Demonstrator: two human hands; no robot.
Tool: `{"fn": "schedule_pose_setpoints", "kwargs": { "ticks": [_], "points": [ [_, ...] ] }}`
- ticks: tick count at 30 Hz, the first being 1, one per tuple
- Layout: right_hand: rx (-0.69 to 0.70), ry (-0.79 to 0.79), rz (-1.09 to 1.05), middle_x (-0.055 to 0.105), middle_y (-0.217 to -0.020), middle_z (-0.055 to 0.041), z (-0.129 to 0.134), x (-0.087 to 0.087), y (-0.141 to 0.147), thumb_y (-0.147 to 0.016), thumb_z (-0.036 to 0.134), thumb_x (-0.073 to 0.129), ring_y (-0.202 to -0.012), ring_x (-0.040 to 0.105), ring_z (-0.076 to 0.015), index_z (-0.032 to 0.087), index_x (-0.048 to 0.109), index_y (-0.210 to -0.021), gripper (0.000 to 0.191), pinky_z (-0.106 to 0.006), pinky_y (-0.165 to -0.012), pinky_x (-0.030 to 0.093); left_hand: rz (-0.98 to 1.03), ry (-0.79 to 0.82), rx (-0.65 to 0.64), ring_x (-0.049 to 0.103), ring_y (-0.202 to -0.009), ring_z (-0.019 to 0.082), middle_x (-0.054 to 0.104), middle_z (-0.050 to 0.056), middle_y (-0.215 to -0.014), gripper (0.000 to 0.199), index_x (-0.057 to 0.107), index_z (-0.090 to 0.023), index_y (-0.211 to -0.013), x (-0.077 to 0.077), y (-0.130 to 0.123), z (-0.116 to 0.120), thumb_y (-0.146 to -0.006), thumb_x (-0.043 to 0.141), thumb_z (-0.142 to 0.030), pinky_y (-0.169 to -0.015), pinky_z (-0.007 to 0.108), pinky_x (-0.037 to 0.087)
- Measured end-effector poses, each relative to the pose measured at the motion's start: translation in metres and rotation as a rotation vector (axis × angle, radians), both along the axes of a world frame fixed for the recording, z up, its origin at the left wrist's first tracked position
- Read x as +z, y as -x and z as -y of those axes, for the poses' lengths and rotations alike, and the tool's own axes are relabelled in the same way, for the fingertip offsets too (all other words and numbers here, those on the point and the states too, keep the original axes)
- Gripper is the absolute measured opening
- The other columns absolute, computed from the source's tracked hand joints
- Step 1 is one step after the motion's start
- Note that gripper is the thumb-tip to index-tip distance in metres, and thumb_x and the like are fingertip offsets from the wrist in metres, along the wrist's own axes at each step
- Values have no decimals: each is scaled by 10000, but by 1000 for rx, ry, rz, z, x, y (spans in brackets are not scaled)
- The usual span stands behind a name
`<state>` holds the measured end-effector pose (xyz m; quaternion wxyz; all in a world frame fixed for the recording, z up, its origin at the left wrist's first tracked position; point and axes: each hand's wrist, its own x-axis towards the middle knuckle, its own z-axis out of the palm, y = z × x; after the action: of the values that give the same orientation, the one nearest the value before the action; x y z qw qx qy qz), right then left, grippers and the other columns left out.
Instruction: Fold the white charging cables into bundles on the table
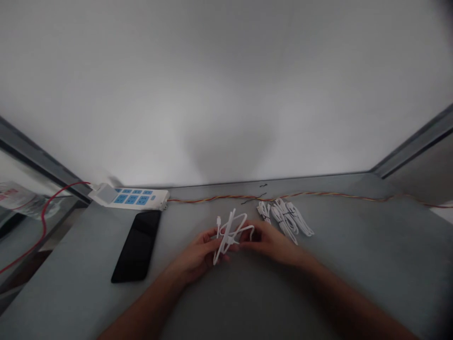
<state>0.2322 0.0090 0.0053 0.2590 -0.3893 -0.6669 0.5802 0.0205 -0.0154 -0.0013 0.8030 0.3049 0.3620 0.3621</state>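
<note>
A looped white cable point(228, 236) is held above the grey table point(354, 264), between both hands. My left hand point(200, 255) has its fingers closed round the lower left part of the loops, with a connector end sticking up beside them. My right hand point(264, 241) pinches the right side of the same cable, its fingertips partly hidden behind it. Just beyond my right hand lie several bundled white cables point(285, 217), tied with dark ties.
A white power strip point(132, 199) with blue sockets lies at the back left, a black phone point(137, 245) in front. A twisted red-yellow wire point(318, 193) runs along the back. Dark ties point(253, 198) lie near it. A red cable point(44, 217) hangs at the left.
</note>
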Motion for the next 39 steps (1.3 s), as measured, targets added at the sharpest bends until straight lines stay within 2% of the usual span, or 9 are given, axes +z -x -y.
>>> {"fn": "schedule_pose_setpoints", "kwargs": {
  "ticks": [5, 9, 14, 19, 26, 28, 33, 36, 39],
  "points": [
    [-30, 64, 65, 654, -747, 24, 0, 0, -5, -752, 263, 654, -621, 577, -141, 232, 417, -1232, 537, -248, -561, 415, -2, 20, 294, 620, -604, 83, 680, 13, -728, 214, 656, -148, -915, -3, 5, -9, -722, 742, -182, -569, 162, 487],
    [-118, -190, 247, 675, -805, 0, -1, -9, -4, -804, 232, 584, -631, 595, -151, 227, 308, -1286, 555, -265, -596, 443, -23, -87, 446, 614, -628, 78, 687, 4, -729, 269, 624, -149, -901, -6, 4, -13, -690, 769, -231, -591, 159, 467],
    [-191, -621, 674, 573, -1170, -117, 1, -12, 2, -809, 195, 569, -872, 624, -227, 197, 553, -1086, 278, -346, -731, 484, -157, -115, 427, 605, -593, 92, 696, 7, -694, 410, 600, -137, -944, -6, -3, -10, -631, 803, -307, -589, 186, 444],
    [-121, -791, 704, 620, -1077, -117, 7, -13, 14, -856, 288, 556, -1015, 586, -269, 180, 611, -1091, 264, -393, -852, 480, -185, -173, 310, 624, -610, 117, 723, 43, -751, 518, 557, -130, -1108, -8, -5, -7, -681, 768, -335, -608, 212, 444],
    [-37, -598, 804, 622, -1160, -104, 9, -16, 20, -924, 218, 402, -906, 653, -237, 243, 576, -1171, 304, -319, -713, 483, -278, -302, 34, 643, -610, 145, 727, 35, -746, 892, 206, -136, -1446, -3, -2, 3, -746, 715, -351, -636, 259, 467],
    [-43, -560, 791, 628, -1128, -123, 8, -16, 17, -907, 182, 400, -897, 647, -238, 211, 587, -1129, 292, -323, -715, 471, -277, -319, -2, 643, -599, 148, 728, 37, -739, 888, 218, -137, -1447, -2, -1, 4, -743, 713, -356, -636, 269, 473],
    [-179, -332, 376, 658, -910, -84, 0, -16, 10, -893, 247, 438, -833, 615, -194, 167, 580, -966, 178, -305, -728, 457, -299, -294, 224, 628, -577, 119, 736, 74, -835, 565, 580, -126, -1189, -9, 3, -5, -713, 727, -392, -598, 236, 470],
    [-194, -131, 109, 603, -730, -9, -5, -14, 5, -884, 343, 456, -619, 558, -137, 187, 557, -1011, 225, -241, -553, 423, -354, -295, 404, 635, -608, 112, 736, 69, -861, 437, 648, -131, -1057, -12, 6, -13, -713, 721, -390, -591, 214, 463],
    [-190, -69, 78, 504, -580, 36, -8, -12, -1, -891, 459, 423, -461, 441, -104, 190, 590, -956, 323, -212, -432, 311, -456, -348, 469, 638, -620, 116, 738, 68, -854, 373, 667, -130, -1009, -12, 8, -18, -719, 713, -362, -564, 204, 452]
  ]
}}
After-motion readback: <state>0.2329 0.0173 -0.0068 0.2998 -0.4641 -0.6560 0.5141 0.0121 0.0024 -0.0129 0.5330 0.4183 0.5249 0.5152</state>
